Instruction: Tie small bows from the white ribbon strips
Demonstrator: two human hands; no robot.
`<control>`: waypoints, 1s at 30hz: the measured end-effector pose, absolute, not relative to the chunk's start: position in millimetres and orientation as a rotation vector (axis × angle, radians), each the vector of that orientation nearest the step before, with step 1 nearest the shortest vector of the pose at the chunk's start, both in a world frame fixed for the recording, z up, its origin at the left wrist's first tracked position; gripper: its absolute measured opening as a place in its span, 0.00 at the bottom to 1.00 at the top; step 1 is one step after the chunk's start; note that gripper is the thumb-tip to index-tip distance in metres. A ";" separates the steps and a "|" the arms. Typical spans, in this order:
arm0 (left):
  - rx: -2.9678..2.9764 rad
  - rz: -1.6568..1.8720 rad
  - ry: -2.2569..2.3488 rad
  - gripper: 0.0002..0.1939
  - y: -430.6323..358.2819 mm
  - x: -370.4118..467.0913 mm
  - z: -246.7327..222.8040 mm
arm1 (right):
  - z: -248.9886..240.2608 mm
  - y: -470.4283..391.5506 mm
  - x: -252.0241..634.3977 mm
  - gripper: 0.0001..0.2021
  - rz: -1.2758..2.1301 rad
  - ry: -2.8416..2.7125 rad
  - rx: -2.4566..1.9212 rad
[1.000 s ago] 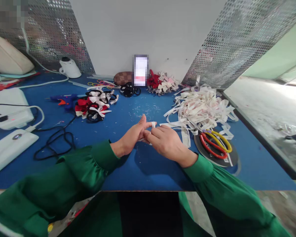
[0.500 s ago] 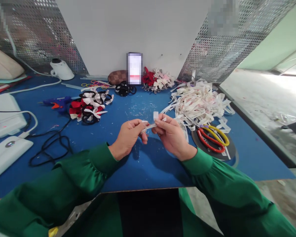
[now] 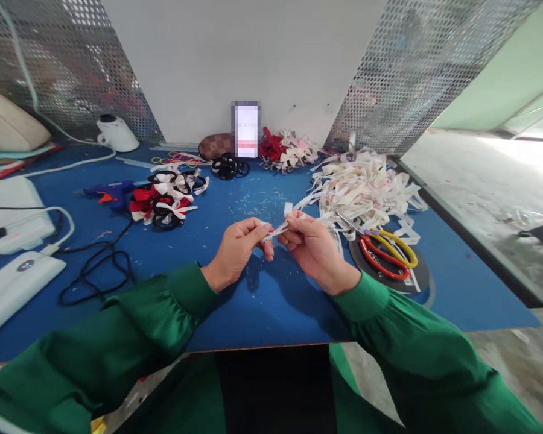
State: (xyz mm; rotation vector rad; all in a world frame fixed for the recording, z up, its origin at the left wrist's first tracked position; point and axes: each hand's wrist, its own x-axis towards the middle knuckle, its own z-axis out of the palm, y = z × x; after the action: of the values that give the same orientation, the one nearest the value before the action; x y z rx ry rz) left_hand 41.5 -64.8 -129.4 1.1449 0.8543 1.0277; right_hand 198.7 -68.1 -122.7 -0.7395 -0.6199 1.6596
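Observation:
A thin white ribbon point(image 3: 278, 230) is stretched between my two hands above the blue table. My left hand point(image 3: 242, 247) pinches one end between thumb and fingers. Pinched in my right hand point(image 3: 314, 248) is the other end, and a short white tab of it stands up above the fingertips. Details of the ribbon between the fingers are too small to make out. Right of my right hand lies a large pile of white ribbons point(image 3: 366, 190), with red and yellow handled scissors point(image 3: 387, 256) in front of it.
Hair ties with red and white bows point(image 3: 165, 199) lie at the left, beside a blue glue gun point(image 3: 113, 193). A phone point(image 3: 247, 129) leans on the back panel near black bands point(image 3: 228, 166) and more bows point(image 3: 289, 149). Black cable point(image 3: 95, 271) and a white power bank point(image 3: 20, 289) sit further left.
The ribbon's strands between my hands show a little more spread. Both hands stay nearly in place, and the camera view has shifted slightly.

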 end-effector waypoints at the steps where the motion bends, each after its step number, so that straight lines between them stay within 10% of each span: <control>1: 1.156 1.027 0.845 0.11 -64.9 41.2 -129.6 | -123.3 -67.7 198.8 0.10 1.659 -0.624 -0.746; 12: 1.101 1.185 1.024 0.09 -59.2 38.1 -130.5 | -126.1 -69.2 198.8 0.16 1.536 -0.936 -0.950; 30: 1.183 1.042 1.075 0.10 -58.6 33.2 -126.5 | -116.6 -74.1 211.5 0.05 0.335 -1.952 -1.032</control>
State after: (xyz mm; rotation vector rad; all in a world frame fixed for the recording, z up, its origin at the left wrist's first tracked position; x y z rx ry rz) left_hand 33.2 -58.6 -126.5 1.1828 1.0752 1.0419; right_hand 211.5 -74.1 -116.6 -1.0317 -1.9520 0.3349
